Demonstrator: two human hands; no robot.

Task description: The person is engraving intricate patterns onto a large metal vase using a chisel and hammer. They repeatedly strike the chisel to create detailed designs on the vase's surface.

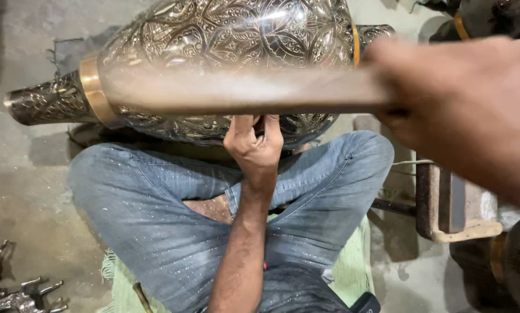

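Head view: your left hand (254,142), at 6 o'clock under the engraved metal vase (225,64), pinches something small against it, too hidden to name. Your right hand (468,110), at 3 o'clock, is closed around a blurred wooden stick (242,91) raised across the vase on your lap. It looks like chasing work; the next strike needs the left hand steady.

I see a silvery vase (231,35) engraved with leafy floral patterns and banded in gold. My jeans (155,220) are faded blue, flecked with pale specks.
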